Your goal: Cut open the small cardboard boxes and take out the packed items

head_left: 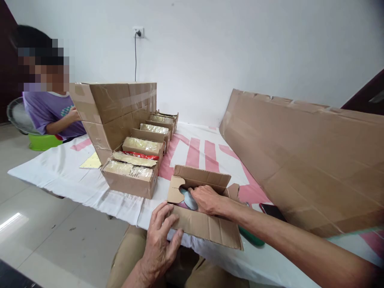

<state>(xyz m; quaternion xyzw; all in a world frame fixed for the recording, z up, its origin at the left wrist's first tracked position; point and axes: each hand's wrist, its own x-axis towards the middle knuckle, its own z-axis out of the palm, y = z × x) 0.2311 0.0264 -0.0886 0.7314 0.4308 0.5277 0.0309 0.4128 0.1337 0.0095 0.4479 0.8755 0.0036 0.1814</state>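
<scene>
An open cardboard box [207, 228] sits near the table's front edge with its flaps raised and spread. My left hand [162, 232] grips the box's near left corner, fingers over the edge and thumb against the near flap. My right hand [206, 199] reaches down inside, its fingers curled and the fingertips mostly hidden. Against them lies a smooth light-blue item [189, 200], its kind unclear, with something pinkish beneath it. The box walls hide the rest of the contents.
Several filled cardboard boxes [129, 184] line the left, beside a taped carton stack [111, 104]. Large cardboard [306, 160] stands at the right, near a dark phone-like object [273, 211] and a green item [252, 237]. A person in a purple shirt [54, 108] sits beyond the stack.
</scene>
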